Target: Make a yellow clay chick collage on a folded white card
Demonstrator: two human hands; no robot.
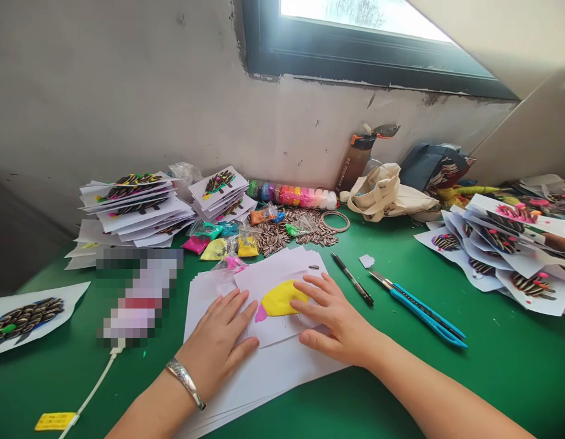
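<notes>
A sheet of white paper (272, 333) lies before me with a flat yellow clay body (277, 297) and a small pink clay head (261, 313) pressed on it. Thin pencil lines show below the yellow clay. My left hand (221, 336), a silver bracelet on its wrist, rests flat at the sheet's left edge, fingers stretched out. My right hand (333, 318) is spread over the right end of the yellow clay, its fingertips hiding part of it. Neither hand grips anything. One sunflower seed (314, 267) lies near the sheet's top corner. Underneath is a stack of white paper (209, 390).
To the right lie a black pen (352, 278) and a blue utility knife (423, 312). Behind are sunflower seeds (305, 227), clay bags (215, 249) and a brown bottle (354, 161). Finished seed pictures stand in piles at left (140, 210) and right (501, 244). A white cable (95, 381) runs at front left.
</notes>
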